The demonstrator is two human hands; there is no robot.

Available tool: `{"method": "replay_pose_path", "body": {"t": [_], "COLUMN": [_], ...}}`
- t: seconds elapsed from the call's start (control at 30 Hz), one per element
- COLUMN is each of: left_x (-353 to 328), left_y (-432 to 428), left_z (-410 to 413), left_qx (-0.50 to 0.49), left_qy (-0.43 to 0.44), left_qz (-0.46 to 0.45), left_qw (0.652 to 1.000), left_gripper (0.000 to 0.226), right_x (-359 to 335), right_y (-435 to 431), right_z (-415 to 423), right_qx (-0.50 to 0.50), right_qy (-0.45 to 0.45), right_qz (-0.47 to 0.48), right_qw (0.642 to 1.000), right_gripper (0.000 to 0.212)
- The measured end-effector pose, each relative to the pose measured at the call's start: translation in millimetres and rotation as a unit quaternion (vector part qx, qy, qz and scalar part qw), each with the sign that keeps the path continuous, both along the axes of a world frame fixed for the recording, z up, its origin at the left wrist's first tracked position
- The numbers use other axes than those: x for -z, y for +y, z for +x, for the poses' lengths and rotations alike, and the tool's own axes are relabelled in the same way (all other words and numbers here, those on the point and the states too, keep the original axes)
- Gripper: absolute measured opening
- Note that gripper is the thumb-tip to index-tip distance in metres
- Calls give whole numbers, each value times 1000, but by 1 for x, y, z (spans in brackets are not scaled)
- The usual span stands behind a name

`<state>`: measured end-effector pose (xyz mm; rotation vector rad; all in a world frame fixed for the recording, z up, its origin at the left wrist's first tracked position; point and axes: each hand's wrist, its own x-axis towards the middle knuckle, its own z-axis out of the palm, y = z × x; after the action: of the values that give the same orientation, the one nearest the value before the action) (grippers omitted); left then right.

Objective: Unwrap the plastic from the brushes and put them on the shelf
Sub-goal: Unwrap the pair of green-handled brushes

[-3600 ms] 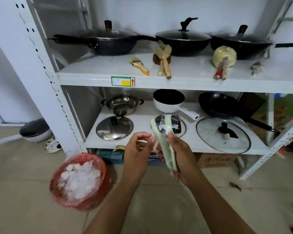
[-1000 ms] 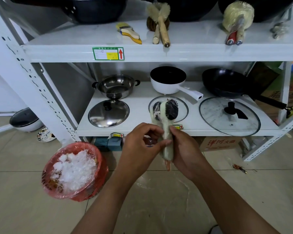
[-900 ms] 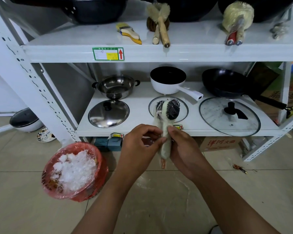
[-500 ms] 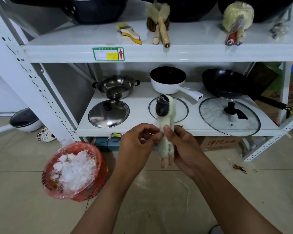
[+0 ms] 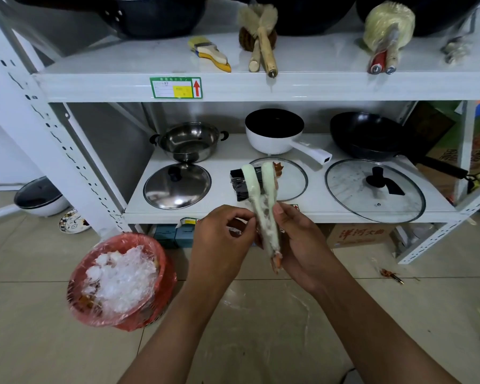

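Your right hand is wrapped around the lower handles of the two brushes, holding them upright in front of the lower shelf with their black heads up and turned to the left. Your left hand is curled in from the other side, thumb and fingertips pinching the plastic that clouds the pale green handles just above your right thumb. The heads look glossy, so they are probably under film too, though the view is too soft to be sure. An orange tip pokes out below your right palm. Down on the floor to your left stands a red basket heaped with crumpled clear wrap. On the top shelf lie a paintbrush, a pair of wooden brushes and — further right — a wrapped bundle. On the lower shelf behind the brushes are a steel pot, a white saucepan and a wok, with lids lying in front of them.
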<state>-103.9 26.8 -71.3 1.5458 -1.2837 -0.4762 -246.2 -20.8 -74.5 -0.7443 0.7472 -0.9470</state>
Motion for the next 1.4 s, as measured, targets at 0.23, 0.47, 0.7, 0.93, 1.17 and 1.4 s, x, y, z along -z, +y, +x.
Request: {"method": "replay_pose_path", "body": {"t": [0.23,0.47,0.7,0.93,1.17,1.4], "left_x": [1,1,1,-3,-9,-10], "left_y": [2,5,6,8,10,13], "left_z": [-2,-5,-7,-7,-10,-5], "left_qx": [2,6,-20,-39,-46,-80], "left_qy": [-35,-118,-205,-256,-199,-185], "left_qz": [-32,-84,-73,-51,-49,-54], "left_qw": [999,989,976,965,978,978], "left_gripper": [12,16,24,16,16,4], "right_x": [2,-3,-12,-10,-6,-4], "right_y": [-2,0,6,5,4,-3], "right_z": [-2,0,2,3,3,-3], "right_qx": [17,25,26,17,23,66], "right_qy": [25,10,-1,13,17,50], "right_qz": [9,9,-2,-7,-3,-4], "right_qw": [999,1000,1000,1000,1000,997], "right_gripper": [32,32,34,36,34,26]}}
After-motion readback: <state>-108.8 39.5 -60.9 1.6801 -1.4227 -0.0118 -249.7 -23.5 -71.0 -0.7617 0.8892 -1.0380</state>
